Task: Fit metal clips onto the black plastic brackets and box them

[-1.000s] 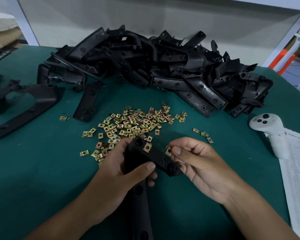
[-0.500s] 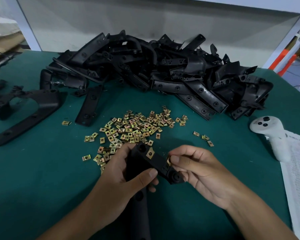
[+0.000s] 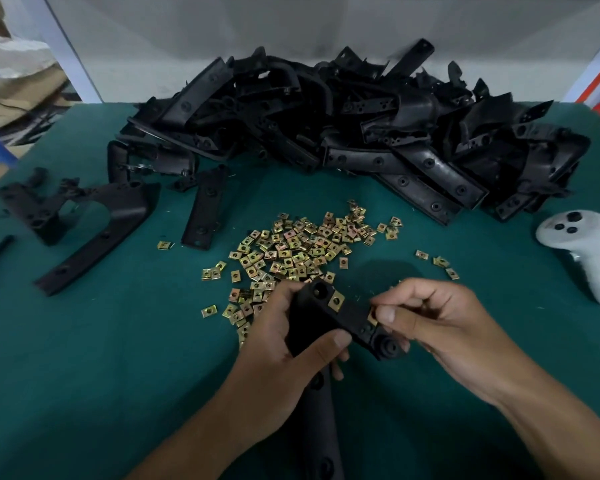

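Observation:
My left hand [image 3: 284, 344] grips a black plastic bracket [image 3: 347, 320] low in the middle of the view, thumb across its front. One brass-coloured metal clip [image 3: 335, 301] sits on the bracket's upper arm. My right hand [image 3: 430, 320] pinches a second metal clip [image 3: 373, 315] between thumb and forefinger against the bracket's edge; the thumb hides most of that clip. A loose pile of metal clips [image 3: 298, 251] lies on the green table just beyond my hands. A big heap of black brackets [image 3: 361, 133] fills the back of the table.
Two separate black brackets [image 3: 94, 233] [image 3: 205, 209] lie at the left. A white controller [image 3: 582, 251] lies at the right edge beside a printed sheet. A few stray clips [image 3: 437, 261] sit right of the pile. Green table cloth [image 3: 101, 358] shows at the front left.
My right hand has brought the second clip onto the bracket's edge and closed in on it. The left hand keeps the same grip on the bracket.

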A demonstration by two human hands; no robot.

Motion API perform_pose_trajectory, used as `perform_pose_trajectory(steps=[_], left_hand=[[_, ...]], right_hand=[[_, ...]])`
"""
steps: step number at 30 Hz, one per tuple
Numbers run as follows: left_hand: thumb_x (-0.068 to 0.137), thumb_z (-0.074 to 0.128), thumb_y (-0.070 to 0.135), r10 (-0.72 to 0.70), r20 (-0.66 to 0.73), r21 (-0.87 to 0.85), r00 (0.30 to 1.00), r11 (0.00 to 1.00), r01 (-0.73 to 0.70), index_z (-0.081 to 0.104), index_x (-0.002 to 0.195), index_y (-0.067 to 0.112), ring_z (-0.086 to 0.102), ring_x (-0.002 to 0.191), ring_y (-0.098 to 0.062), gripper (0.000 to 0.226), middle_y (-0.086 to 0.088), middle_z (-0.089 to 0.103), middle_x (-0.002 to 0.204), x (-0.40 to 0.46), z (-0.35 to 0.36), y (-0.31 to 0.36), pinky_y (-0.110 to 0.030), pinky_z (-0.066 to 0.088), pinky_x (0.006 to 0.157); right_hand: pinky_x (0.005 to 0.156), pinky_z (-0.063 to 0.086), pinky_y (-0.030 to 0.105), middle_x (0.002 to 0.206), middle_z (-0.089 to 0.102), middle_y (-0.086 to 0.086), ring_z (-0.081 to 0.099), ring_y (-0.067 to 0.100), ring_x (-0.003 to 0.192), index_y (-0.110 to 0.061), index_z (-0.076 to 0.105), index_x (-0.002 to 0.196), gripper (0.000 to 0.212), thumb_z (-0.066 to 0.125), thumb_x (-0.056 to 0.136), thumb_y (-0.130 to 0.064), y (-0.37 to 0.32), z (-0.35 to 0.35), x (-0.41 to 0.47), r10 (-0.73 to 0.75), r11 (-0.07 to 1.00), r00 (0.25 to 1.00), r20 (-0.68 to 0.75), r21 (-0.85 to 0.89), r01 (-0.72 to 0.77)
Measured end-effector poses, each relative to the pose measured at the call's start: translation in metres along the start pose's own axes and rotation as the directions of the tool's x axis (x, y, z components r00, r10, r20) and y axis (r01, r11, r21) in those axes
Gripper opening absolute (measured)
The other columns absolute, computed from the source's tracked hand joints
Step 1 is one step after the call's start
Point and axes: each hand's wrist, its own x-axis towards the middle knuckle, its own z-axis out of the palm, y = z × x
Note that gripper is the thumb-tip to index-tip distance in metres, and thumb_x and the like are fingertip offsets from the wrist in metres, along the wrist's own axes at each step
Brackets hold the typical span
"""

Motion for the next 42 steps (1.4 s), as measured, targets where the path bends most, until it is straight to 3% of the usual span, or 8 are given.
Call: perform_pose_trajectory(steps=[12, 17, 22, 28, 31, 34, 37, 42], left_hand=[[0.084, 0.076, 0.028, 0.022, 0.000, 0.020, 1.000, 1.000, -0.022, 0.058, 0.098, 0.032, 0.062, 0.060, -0.020, 0.023, -0.006, 0.067, 0.075, 0.002, 0.002, 0.000, -0.028, 0.054, 0.058], [0.084, 0.075, 0.033, 0.069, -0.096, 0.050, 0.993, 0.997, -0.064, 0.057, 0.100, 0.030, 0.063, 0.057, -0.020, 0.024, -0.007, 0.067, 0.074, 0.002, 0.003, -0.002, -0.028, 0.053, 0.056], [0.083, 0.076, 0.033, 0.067, -0.137, 0.027, 0.988, 0.998, -0.064, 0.056, 0.101, 0.027, 0.063, 0.058, -0.020, 0.027, -0.007, 0.070, 0.081, 0.000, 0.006, -0.003, -0.028, 0.053, 0.056], [0.071, 0.078, 0.032, 0.014, -0.181, 0.008, 0.983, 1.000, -0.013, 0.051, 0.106, 0.007, 0.071, 0.064, -0.022, 0.051, -0.008, 0.076, 0.090, -0.001, 0.004, -0.006, -0.027, 0.058, 0.058], [0.061, 0.080, 0.040, 0.047, -0.190, 0.152, 0.981, 0.988, -0.018, 0.055, 0.105, 0.012, 0.071, 0.071, -0.003, 0.057, 0.009, 0.075, 0.090, 0.002, 0.000, -0.008, -0.013, 0.054, 0.062], [0.061, 0.086, 0.052, 0.121, -0.190, 0.213, 0.974, 0.974, -0.080, 0.061, 0.117, 0.030, 0.070, 0.097, -0.003, 0.065, 0.019, 0.067, 0.112, 0.007, 0.003, -0.005, -0.011, 0.053, 0.077], [0.071, 0.080, 0.053, 0.172, -0.192, 0.252, 0.966, 0.960, -0.121, 0.064, 0.110, 0.050, 0.067, 0.100, 0.001, 0.042, 0.021, 0.067, 0.112, 0.007, 0.003, 0.000, -0.008, 0.050, 0.078], [0.083, 0.072, 0.036, 0.150, -0.159, 0.233, 0.976, 0.966, -0.111, 0.063, 0.103, 0.030, 0.060, 0.082, -0.001, 0.023, 0.014, 0.064, 0.093, 0.005, 0.004, 0.004, -0.010, 0.046, 0.071]], right_hand=[[0.064, 0.052, 0.021, 0.085, 0.076, 0.000, 0.063, 0.010, 0.067, -0.023, 0.080, 0.080, 0.005, 0.081, 0.078, -0.027, -0.006, 0.001, -0.004, 0.009, 0.998, 1.000, 0.001, -0.063, -0.009], [0.072, 0.053, 0.019, 0.087, 0.076, 0.002, 0.066, 0.012, 0.080, -0.020, 0.081, 0.093, 0.036, 0.087, 0.070, -0.047, 0.002, 0.009, -0.004, -0.001, 0.997, 1.000, 0.014, 0.083, 0.000], [0.074, 0.053, 0.015, 0.093, 0.078, -0.001, 0.073, 0.009, 0.085, -0.026, 0.078, 0.096, 0.034, 0.089, 0.064, -0.026, 0.006, 0.019, -0.005, -0.090, 0.996, 0.996, -0.020, 0.005, 0.090], [0.075, 0.051, 0.012, 0.094, 0.075, -0.011, 0.071, 0.007, 0.088, -0.037, 0.069, 0.100, 0.031, 0.085, 0.074, -0.046, 0.015, 0.026, -0.009, -0.180, 0.958, 0.973, -0.147, -0.252, 0.139], [0.061, 0.045, 0.006, 0.084, 0.072, -0.017, 0.069, 0.001, 0.071, -0.036, 0.071, 0.098, 0.030, 0.078, 0.078, -0.056, 0.020, 0.024, -0.007, -0.250, 0.904, 0.955, -0.159, -0.393, 0.171], [0.055, 0.042, 0.006, 0.080, 0.072, -0.017, 0.065, -0.001, 0.062, -0.032, 0.072, 0.094, 0.024, 0.079, 0.080, -0.051, 0.022, 0.021, -0.004, -0.360, 0.868, 0.919, -0.159, -0.418, 0.267], [0.059, 0.045, 0.009, 0.080, 0.071, -0.018, 0.067, 0.001, 0.067, -0.035, 0.070, 0.092, 0.022, 0.084, 0.076, -0.044, 0.023, 0.021, -0.002, -0.373, 0.862, 0.910, -0.181, -0.429, 0.268], [0.070, 0.053, 0.030, 0.088, 0.073, -0.011, 0.066, 0.015, 0.075, -0.031, 0.070, 0.099, 0.024, 0.084, 0.080, -0.026, 0.016, 0.024, -0.005, -0.347, 0.880, 0.911, -0.221, -0.412, 0.236]])
